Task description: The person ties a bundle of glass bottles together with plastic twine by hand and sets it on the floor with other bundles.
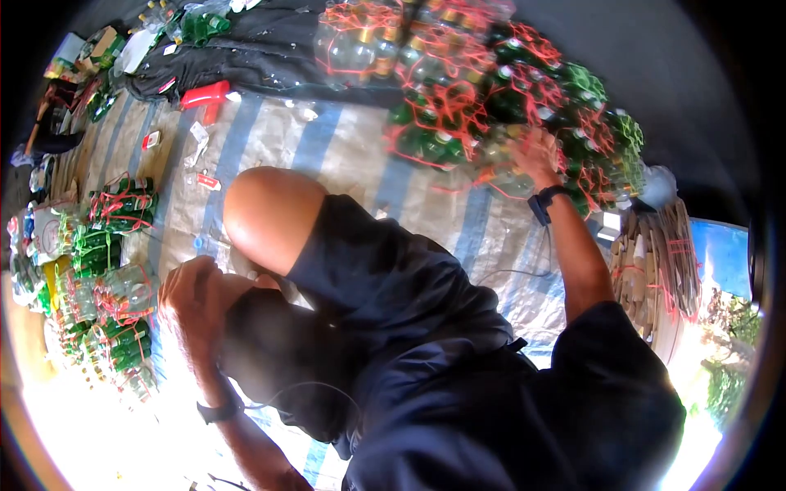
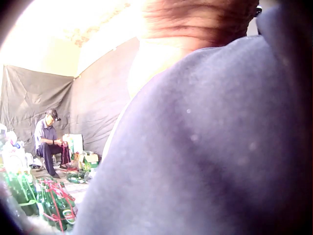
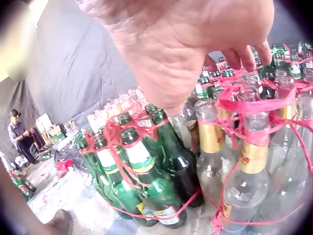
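Bottles [image 1: 491, 90] stand upright in bundles, each tied with red string [image 3: 254, 105], on a striped tarp [image 1: 327, 139]. The right hand [image 1: 536, 151] reaches to the large pile of bundles at the far right. In the right wrist view its fingers [image 3: 244, 56] extend loosely over the necks of the clear bottles [image 3: 244, 156]. Nothing is grasped, and contact cannot be confirmed. Green bottles [image 3: 142, 166] stand just beside the clear ones. The left hand [image 1: 190, 290] lies against dark cloth below the bare knee [image 1: 270, 213], fingers curled; whether it holds anything cannot be told. Smaller bundles [image 1: 123, 209] lie along the tarp's left edge. Another person [image 2: 49, 139] sits before a dark backdrop.
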`<state>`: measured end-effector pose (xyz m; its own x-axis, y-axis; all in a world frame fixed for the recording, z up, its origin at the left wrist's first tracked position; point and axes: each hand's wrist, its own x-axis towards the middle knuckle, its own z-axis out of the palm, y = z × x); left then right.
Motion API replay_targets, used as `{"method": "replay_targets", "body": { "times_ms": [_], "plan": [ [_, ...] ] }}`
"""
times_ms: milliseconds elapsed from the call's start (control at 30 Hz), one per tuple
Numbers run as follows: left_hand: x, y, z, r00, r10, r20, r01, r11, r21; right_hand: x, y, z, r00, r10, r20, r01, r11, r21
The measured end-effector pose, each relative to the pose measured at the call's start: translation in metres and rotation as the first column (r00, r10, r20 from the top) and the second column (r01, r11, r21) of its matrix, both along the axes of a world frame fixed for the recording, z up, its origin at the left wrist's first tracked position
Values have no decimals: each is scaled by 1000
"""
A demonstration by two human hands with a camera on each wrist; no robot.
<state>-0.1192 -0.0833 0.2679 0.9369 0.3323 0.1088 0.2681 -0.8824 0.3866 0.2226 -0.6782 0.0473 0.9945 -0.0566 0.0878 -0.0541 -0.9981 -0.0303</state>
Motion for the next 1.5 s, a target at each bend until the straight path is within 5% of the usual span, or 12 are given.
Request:
{"method": "replay_targets", "body": {
  "times_ms": [267, 733, 867, 1000, 1067, 1133, 1167, 1200, 1300, 1333, 1400, 1500],
  "plan": [
    [2, -1, -1, 999, 25, -26, -24, 999, 23, 27, -37, -54, 913, -157, -376, 230, 960, 160],
    [3, 8, -4, 996, 37, -76, -39, 999, -14, 8, -17, -51, 955, -48, -291, 79, 992, 98],
    [18, -36, 46, 991, 40, -125, -74, 957, -280, 17, -47, -96, 977, 106, -186, -151, 956, -252],
    [41, -46, 81, 982, -150, 113, 183, 899, -398, 28, -70, -125, 965, 204, -165, -253, 891, -376],
    [47, -55, 68, 981, 188, 38, -90, 627, -774, 15, -49, -94, 970, 154, -186, -199, 946, -255],
    [63, -70, 78, 966, 255, 37, -120, 572, -812, 15, -59, -111, 976, 204, -70, -216, 905, -367],
    [72, -73, 65, 954, 277, 118, -24, 461, -887, 12, -56, -111, 980, 194, -37, -195, 926, -324],
    [80, -71, 60, 947, 220, 233, 42, 636, -771, 13, -57, -111, 984, 180, -8, -176, 944, -278],
    [94, -64, 24, 943, 235, 236, -14, 736, -677, 16, -49, -98, 973, 133, -188, -183, 944, -275],
    [100, -59, 10, 947, 196, 253, 19, 755, -656, 30, -69, -131, 991, -34, -131, 37, 999, 22],
    [105, -52, -9, 947, 164, 277, 47, 781, -622, 22, -49, -110, 976, -186, -113, 198, 974, 111],
    [108, -47, -22, 970, 154, 189, 55, 618, -784, 16, -41, -101, 984, -164, -75, 176, 966, 188]
  ]
}}
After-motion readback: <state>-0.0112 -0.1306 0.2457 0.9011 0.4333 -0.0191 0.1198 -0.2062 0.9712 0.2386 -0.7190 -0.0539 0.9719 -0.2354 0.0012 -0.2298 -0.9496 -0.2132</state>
